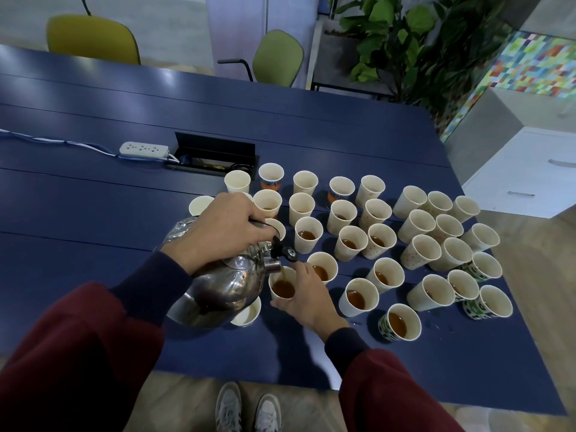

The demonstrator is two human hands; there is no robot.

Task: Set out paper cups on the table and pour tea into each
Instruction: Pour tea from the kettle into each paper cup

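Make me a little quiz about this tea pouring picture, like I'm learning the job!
1. True or false: the left hand grips the kettle by its handle.
2. What does the right hand hold? A) the cup being filled B) a spoon C) a chair
3. Fill in: the table is ____ in colour.
Key: 1 true; 2 A; 3 blue.
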